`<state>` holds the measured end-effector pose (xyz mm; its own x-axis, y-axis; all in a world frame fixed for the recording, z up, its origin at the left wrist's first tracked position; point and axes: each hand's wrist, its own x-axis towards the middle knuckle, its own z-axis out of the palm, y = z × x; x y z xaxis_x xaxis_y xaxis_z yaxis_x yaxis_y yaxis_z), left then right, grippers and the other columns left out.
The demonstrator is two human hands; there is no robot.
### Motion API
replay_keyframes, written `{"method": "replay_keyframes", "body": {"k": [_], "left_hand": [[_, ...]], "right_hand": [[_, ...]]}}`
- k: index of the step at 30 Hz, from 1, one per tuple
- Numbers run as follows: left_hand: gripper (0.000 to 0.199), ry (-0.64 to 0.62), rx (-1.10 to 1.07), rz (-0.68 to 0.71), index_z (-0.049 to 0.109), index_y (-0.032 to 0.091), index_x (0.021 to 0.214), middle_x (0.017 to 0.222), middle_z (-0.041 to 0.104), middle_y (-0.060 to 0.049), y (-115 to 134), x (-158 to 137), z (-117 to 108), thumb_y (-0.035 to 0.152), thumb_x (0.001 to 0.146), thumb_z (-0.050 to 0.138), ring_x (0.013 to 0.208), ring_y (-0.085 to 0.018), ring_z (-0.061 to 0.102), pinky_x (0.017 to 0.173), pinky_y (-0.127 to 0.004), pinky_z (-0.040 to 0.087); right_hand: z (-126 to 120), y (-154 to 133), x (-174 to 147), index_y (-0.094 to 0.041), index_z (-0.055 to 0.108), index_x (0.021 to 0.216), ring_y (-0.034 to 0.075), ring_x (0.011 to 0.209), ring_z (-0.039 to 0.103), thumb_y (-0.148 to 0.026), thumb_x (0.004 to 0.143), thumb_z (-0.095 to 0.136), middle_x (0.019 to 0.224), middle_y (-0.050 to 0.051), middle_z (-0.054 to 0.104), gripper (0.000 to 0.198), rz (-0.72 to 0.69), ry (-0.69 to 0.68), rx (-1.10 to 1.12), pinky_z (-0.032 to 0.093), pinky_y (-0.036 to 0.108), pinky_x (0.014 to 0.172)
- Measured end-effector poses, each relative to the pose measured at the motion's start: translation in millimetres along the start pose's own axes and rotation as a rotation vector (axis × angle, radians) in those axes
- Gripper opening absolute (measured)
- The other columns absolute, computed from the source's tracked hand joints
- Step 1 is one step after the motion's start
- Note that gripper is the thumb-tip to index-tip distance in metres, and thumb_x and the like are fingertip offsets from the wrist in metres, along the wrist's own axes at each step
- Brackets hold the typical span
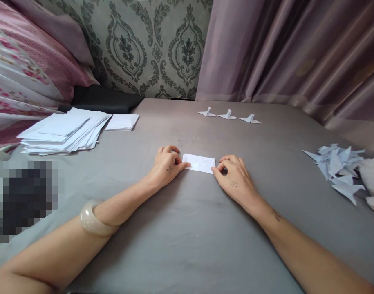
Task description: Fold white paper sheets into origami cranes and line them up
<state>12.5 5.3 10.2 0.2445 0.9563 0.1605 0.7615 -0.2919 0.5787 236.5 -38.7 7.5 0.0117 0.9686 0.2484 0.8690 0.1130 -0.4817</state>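
A small white sheet of paper, folded into a rectangle with faint creases, lies between my hands on the grey cloth. My left hand pinches its left end, the thumb on top near the lower corner. At the opposite end, the thumb and fingertips of my right hand close on the lower right corner. The other fingers of both hands are curled. A pale bangle circles my left forearm.
Large white sheets are stacked at left, beside a smaller paper stack. Three folded paper birds stand in a row at the back. A heap of folded paper birds lies at right. Curtains hang behind.
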Motion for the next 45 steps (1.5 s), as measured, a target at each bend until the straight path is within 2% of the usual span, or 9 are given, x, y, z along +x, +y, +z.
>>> {"method": "replay_keyframes", "body": {"k": [3, 7, 11, 21, 30, 32, 35, 39, 45], "left_hand": [[0.023, 0.012, 0.067, 0.055, 0.060, 0.017, 0.073, 0.109, 0.057, -0.009, -4.3, -1.5, -1.3, 0.037, 0.081, 0.066, 0.097, -0.025, 0.048, 0.087, -0.041, 0.045], [0.018, 0.044, 0.196, 0.302, 0.059, 0.017, 0.105, 0.113, 0.057, -0.010, -5.2, -2.6, -4.2, 0.022, 0.089, 0.052, 0.100, -0.024, 0.047, 0.090, -0.042, 0.043], [0.040, -0.191, 0.208, 0.656, 0.057, 0.018, 0.116, 0.118, 0.059, -0.008, 2.5, -3.0, -7.2, 0.003, 0.086, 0.036, 0.107, -0.021, 0.050, 0.092, -0.034, 0.043], [0.032, -0.251, 0.240, 0.534, 0.066, 0.023, 0.109, 0.100, 0.060, -0.006, 19.0, 12.5, -7.3, 0.045, 0.089, 0.054, 0.091, -0.020, 0.056, 0.072, -0.028, 0.045], [0.036, -0.165, 0.407, 0.624, 0.068, 0.013, 0.086, 0.086, 0.063, -0.010, 30.0, 5.5, 1.9, 0.029, 0.097, 0.037, 0.080, -0.019, 0.056, 0.065, -0.027, 0.043], [0.032, -0.079, 0.273, 0.507, 0.067, 0.012, 0.081, 0.079, 0.063, -0.009, 31.1, 4.6, 1.8, 0.026, 0.094, 0.041, 0.075, -0.018, 0.056, 0.064, -0.027, 0.043], [0.025, 0.001, -0.273, 0.123, 0.066, 0.012, 0.076, 0.069, 0.062, -0.005, 31.7, 8.6, -2.8, 0.029, 0.087, 0.051, 0.064, -0.014, 0.055, 0.059, -0.024, 0.043], [0.015, -0.146, -1.006, -0.316, 0.065, 0.010, 0.076, 0.065, 0.061, -0.004, 30.2, 13.4, -8.6, 0.026, 0.077, 0.065, 0.058, -0.010, 0.056, 0.051, -0.018, 0.043], [0.010, -0.323, -1.189, -0.463, 0.064, 0.009, 0.076, 0.062, 0.061, -0.003, 28.4, 12.2, -2.6, 0.018, 0.074, 0.068, 0.054, -0.007, 0.057, 0.051, -0.018, 0.045]], "right_hand": [[-0.4, 0.1, -1.0, -0.021, 0.059, 0.083, 0.023, 0.090, 0.054, -0.026, 0.082, 0.059, 0.097, 0.006, 0.062, 0.005, -0.089, 0.033, -0.008, 0.047, 0.039, 0.081], [-0.5, -1.9, -0.5, -0.021, 0.060, 0.113, 0.023, 0.108, 0.053, -0.011, 0.089, 0.044, 0.117, 0.008, 0.061, 0.030, -0.346, -0.045, 0.001, 0.046, 0.039, 0.093], [-0.8, -3.3, -0.4, -0.023, 0.059, 0.123, 0.020, 0.123, 0.049, -0.006, 0.092, 0.034, 0.132, 0.004, 0.057, 0.043, -0.523, -0.199, -0.044, 0.043, 0.038, 0.102], [-12.0, -11.9, -5.8, -0.017, 0.066, 0.112, 0.026, 0.108, 0.059, -0.005, 0.085, 0.037, 0.123, 0.007, 0.064, 0.041, -0.349, -0.119, -0.324, 0.052, 0.038, 0.082], [-4.6, -6.6, -7.6, -0.019, 0.067, 0.102, 0.024, 0.100, 0.063, -0.012, 0.084, 0.044, 0.112, 0.005, 0.069, 0.030, -0.164, 0.071, -0.109, 0.052, 0.038, 0.080], [-4.8, -7.5, -7.5, -0.020, 0.065, 0.103, 0.023, 0.094, 0.065, -0.014, 0.084, 0.046, 0.109, 0.005, 0.069, 0.028, -0.135, 0.142, -0.036, 0.053, 0.038, 0.078], [-5.9, -9.4, -7.2, -0.020, 0.060, 0.107, 0.022, 0.094, 0.065, -0.013, 0.083, 0.047, 0.107, 0.007, 0.066, 0.028, -0.167, 0.249, 0.077, 0.054, 0.036, 0.077], [-6.9, -11.2, -6.7, -0.019, 0.051, 0.119, 0.023, 0.112, 0.056, -0.008, 0.079, 0.050, 0.117, 0.011, 0.058, 0.041, -0.357, 0.296, 0.137, 0.050, 0.038, 0.092], [-4.9, -10.1, -6.7, -0.021, 0.054, 0.122, 0.025, 0.117, 0.049, -0.002, 0.079, 0.051, 0.126, 0.012, 0.050, 0.047, -0.517, 0.223, 0.037, 0.045, 0.042, 0.099]]}}
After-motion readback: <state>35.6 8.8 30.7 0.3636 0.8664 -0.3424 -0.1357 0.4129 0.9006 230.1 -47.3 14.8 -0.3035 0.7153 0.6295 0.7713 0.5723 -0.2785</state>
